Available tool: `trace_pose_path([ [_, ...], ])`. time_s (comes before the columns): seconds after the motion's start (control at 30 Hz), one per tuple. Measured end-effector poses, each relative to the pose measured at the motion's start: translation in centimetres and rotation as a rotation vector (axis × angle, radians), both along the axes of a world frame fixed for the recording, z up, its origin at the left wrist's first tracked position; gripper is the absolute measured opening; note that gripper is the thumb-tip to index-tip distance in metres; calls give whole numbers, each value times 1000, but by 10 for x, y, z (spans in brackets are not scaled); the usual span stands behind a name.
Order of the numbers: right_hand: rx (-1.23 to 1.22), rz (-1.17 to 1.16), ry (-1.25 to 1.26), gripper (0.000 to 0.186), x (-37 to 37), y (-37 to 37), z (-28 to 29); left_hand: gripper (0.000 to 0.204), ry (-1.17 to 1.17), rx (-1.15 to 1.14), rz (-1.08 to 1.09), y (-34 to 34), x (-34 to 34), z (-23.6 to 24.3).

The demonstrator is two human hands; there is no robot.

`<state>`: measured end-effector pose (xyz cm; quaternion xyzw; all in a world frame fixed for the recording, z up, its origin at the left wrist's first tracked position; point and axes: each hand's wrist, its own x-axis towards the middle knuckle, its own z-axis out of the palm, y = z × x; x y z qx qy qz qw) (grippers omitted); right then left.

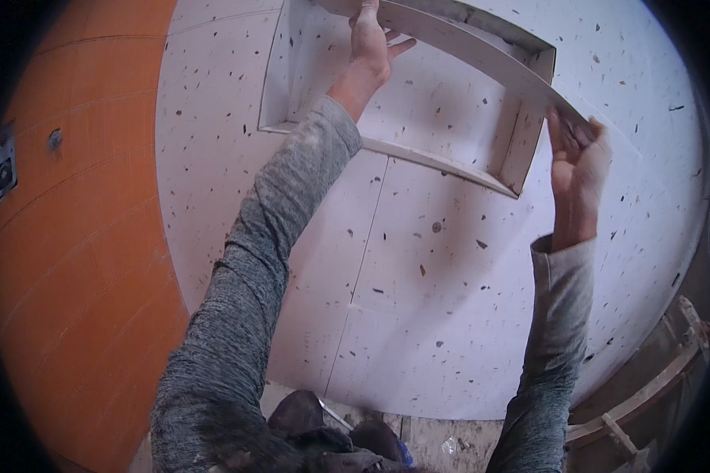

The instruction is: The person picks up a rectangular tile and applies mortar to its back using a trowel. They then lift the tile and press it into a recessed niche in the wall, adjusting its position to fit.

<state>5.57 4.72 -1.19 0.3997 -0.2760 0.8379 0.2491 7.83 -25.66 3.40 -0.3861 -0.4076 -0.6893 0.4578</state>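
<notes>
A long, thin pale strip of board or tile (481,57) is held up slantwise across a white box-like wall niche (443,164). My left hand (368,49) is raised at the strip's left part, its thumb up against it and the other fingers partly spread below. At the strip's right end, my right hand (580,158) is closed on the edge, slightly blurred. That end reaches past the niche's right side. The strip's far left end runs out of view at the top.
Speckled white tiles (418,315) surround the niche, with thin joints between them. Orange tiling (87,229) on the left carries a metal outlet box (5,162) and a small round fitting (54,139). A ladder-like wooden frame (655,386) stands at lower right.
</notes>
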Motion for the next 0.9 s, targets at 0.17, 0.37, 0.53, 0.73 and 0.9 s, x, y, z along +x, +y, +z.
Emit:
trace_pose_path([
  [0.17,-90,65,-76,28,63,29,-77,75,-60,106,-170,36,29,-59],
  [0.37,-122,261,-154,32,104,74,-195,81,9,57,-27,73,102,-172],
  [0.53,-3,459,-157,37,158,63,-274,94,-44,248,27,69,148,-265],
  [0.73,162,725,-322,49,158,24,-337,109,-142,423,136,53,214,-366],
  [0.9,358,780,-519,57,153,-12,-386,107,-231,609,144,52,243,-435],
])
